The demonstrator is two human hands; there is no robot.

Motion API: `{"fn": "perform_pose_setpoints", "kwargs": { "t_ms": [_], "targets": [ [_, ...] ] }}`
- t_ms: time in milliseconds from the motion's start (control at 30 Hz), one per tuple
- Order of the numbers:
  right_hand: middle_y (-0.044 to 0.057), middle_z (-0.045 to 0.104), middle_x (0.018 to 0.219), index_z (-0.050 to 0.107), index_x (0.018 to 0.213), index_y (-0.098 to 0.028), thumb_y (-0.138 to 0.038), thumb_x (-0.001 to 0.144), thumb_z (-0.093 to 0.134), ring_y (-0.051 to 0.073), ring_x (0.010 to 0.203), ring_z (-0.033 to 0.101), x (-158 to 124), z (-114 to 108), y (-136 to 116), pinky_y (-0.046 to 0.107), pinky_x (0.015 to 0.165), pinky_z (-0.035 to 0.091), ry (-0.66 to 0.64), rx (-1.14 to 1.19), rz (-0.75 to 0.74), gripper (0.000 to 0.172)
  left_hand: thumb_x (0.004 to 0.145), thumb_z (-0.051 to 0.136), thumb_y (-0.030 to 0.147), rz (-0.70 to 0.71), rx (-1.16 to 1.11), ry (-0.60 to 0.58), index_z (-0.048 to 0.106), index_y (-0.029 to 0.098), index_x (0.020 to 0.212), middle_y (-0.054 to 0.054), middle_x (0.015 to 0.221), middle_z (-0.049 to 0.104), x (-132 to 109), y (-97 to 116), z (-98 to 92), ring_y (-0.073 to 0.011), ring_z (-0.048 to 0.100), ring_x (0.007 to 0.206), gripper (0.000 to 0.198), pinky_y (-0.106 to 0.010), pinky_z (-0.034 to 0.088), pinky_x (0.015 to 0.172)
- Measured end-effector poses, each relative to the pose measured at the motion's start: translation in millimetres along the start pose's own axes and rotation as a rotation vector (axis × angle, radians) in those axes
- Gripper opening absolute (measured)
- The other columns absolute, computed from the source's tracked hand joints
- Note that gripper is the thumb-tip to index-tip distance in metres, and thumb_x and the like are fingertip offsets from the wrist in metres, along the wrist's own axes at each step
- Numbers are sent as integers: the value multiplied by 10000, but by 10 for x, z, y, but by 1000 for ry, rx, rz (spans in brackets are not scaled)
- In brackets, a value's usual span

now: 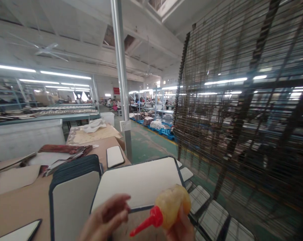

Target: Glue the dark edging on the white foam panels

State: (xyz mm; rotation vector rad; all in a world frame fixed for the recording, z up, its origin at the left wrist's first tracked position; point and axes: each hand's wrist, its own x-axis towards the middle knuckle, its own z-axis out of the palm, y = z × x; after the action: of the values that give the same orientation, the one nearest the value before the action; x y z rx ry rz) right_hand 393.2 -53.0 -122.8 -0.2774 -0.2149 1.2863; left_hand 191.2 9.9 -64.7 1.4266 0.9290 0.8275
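My right hand (181,224) grips a yellowish squeeze bottle (175,202) with a red pointed nozzle, which is tilted down to the left. What is inside the bottle I cannot tell. Left of the nozzle, my left hand (106,216) is raised, slightly blurred, its thumb and fingers apart with nothing between them. Beyond both hands lies a large cream panel (143,180) with rounded corners and a dark edge. To its left, a stack of similar dark-edged panels (75,197) leans upright on the brown work table (18,190).
A tall wire rack (216,100) rises on the right, with more panels (213,217) low beside it. One small panel (115,156) lies behind the large one, near a metal post (121,67). Brown and red scraps (63,150) lie on the left of the table.
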Motion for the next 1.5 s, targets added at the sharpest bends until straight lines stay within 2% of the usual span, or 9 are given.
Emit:
{"fn": "perform_pose_setpoints", "kwargs": {
  "t_ms": [67, 167, 267, 433, 667, 800, 900, 1133, 1500],
  "targets": [
    [29, 755, 980, 727, 919, -266, -428, 585, 889, 241, 933, 704, -34, -6, 52, 381, 839, 569, 7, -28, 22, 405, 699, 676, 393, 192, 382, 90, 662, 179, 1093, -106, 957, 711, 261, 487, -104, -276, 643, 885, 448, -397, 498, 821],
    [51, 755, 970, 733, 887, -244, -448, 562, 893, 262, 928, 703, -67, -54, 127, 401, 848, 561, 38, -30, 62, 415, 669, 646, 298, 343, 825, 35, 548, 113, 1282, -192, 1311, 565, 761, 912, -99, -323, 524, 1168, 648, -446, 376, 1007],
    [68, 754, 967, 739, 868, -229, -463, 563, 888, 265, 917, 704, -71, -84, 178, 382, 825, 569, 59, -8, 77, 412, 614, 689, 332, 256, 936, -147, 521, 81, 1320, -214, 1303, 578, 1158, 951, -6, -353, 526, 1176, 768, -426, 385, 990],
    [50, 758, 942, 736, 876, -235, -424, 590, 884, 271, 912, 705, -78, -69, 171, 421, 876, 556, 89, -35, 17, 373, 630, 670, 366, 238, 808, -399, 726, 135, 930, -26, 868, 734, 1363, 791, 29, -248, 640, 848, 382, -249, 463, 717],
    [78, 747, 1007, 749, 928, -237, -531, 677, 797, 276, 963, 697, -221, -173, -329, 404, 924, 544, 133, -171, 42, 390, 704, 656, 314, 251, 621, -359, 725, 142, 1048, -17, 927, 744, 1100, 728, -253, -257, 639, 915, 391, -263, 474, 789],
    [47, 726, 1087, 717, 1035, -286, -440, 651, 844, 270, 1027, 668, -70, 266, -774, 413, 939, 527, 132, -239, -239, 433, 610, 763, 255, 195, 444, -244, 729, 194, 1088, -47, 1079, 734, 804, 702, -387, -313, 607, 1085, 483, -356, 418, 981],
    [39, 743, 1023, 714, 1031, -290, -410, 492, 921, 310, 1020, 660, 139, 665, -958, 480, 987, 477, 155, -313, -395, 589, 656, 761, 280, 150, 398, -338, 716, 230, 1130, -31, 1145, 715, 617, 658, -488, -310, 582, 1154, 478, -358, 376, 1035],
    [92, 743, 980, 694, 1067, -240, -397, 560, 885, 351, 1000, 656, 363, 924, -1017, 586, 998, 420, -151, -598, -425, 564, 703, 746, 262, -1, 312, -420, 663, 280, 1214, 13, 1194, 694, 364, 616, -718, -293, 616, 1112, 518, -295, 457, 942],
    [106, 735, 990, 666, 1110, -225, -397, 559, 879, 348, 1043, 637, 413, 971, -919, 573, 1016, 404, -282, -698, -353, 615, 695, 709, 300, -163, 174, -549, 672, 247, 1215, -25, 1132, 716, 78, 885, -704, -342, 609, 1107, 524, -383, 463, 950]
  ]
}}
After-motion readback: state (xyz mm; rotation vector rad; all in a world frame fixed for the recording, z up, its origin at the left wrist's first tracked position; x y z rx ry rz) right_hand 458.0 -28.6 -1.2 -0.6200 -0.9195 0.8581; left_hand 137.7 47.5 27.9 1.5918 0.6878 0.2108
